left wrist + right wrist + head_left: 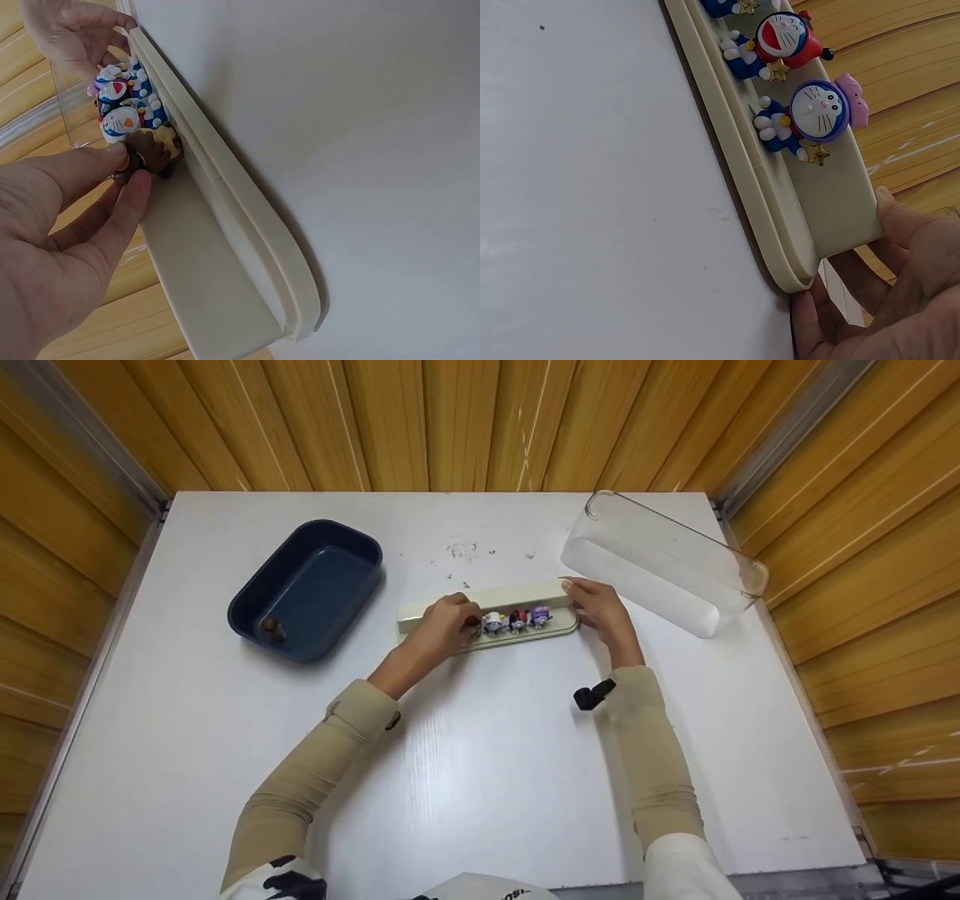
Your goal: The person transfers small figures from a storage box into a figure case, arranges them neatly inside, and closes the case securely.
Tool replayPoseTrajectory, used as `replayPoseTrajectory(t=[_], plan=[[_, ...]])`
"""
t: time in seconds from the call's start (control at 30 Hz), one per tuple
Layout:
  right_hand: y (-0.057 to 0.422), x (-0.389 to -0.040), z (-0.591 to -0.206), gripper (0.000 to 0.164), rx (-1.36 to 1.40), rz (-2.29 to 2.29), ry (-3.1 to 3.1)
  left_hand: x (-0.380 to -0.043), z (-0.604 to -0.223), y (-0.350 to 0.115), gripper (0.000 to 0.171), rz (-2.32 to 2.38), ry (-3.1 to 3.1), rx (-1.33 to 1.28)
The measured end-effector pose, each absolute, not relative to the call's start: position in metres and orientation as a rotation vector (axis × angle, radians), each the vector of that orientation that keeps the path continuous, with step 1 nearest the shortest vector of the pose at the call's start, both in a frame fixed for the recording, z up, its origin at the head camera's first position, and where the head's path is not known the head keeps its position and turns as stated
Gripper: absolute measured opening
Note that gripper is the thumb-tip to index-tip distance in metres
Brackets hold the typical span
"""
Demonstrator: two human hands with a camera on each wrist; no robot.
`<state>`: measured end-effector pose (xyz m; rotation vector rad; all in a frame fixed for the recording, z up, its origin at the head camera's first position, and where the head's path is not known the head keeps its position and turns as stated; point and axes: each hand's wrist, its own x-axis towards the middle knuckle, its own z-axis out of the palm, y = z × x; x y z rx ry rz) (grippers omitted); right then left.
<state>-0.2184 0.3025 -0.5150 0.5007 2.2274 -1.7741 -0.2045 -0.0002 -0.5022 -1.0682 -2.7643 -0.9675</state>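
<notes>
A long cream display stand with a raised back wall lies across the middle of the table. Three small blue-and-white cat figurines sit in a row on it: one with a white cap, one in red and one with a purple hood and pink bow. Between thumb and fingertips, my left hand pinches a brown figurine right beside the white-capped one. My right hand grips the stand's right end, thumb on the back wall's top edge and fingers around the end.
A dark blue bin stands at the left, with small brown items in its near corner. At the back right lies a clear plastic cover. Wood-patterned panels enclose the white table at the back and sides.
</notes>
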Motion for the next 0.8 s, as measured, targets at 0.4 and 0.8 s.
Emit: replayPoseTrajectory(t=[0.4,0.8], plan=[[0.305,-0.218,-0.515,0.053,0.492,-1.781,2.216,-0.204,-0.501,-0.004,0.016,-0.983,-2.794,-1.081],[0.306,-0.217,-0.514,0.054,0.488,-1.780,2.207,-0.199,-0.495,-0.052,0.023,-0.895,-2.707,-1.156]])
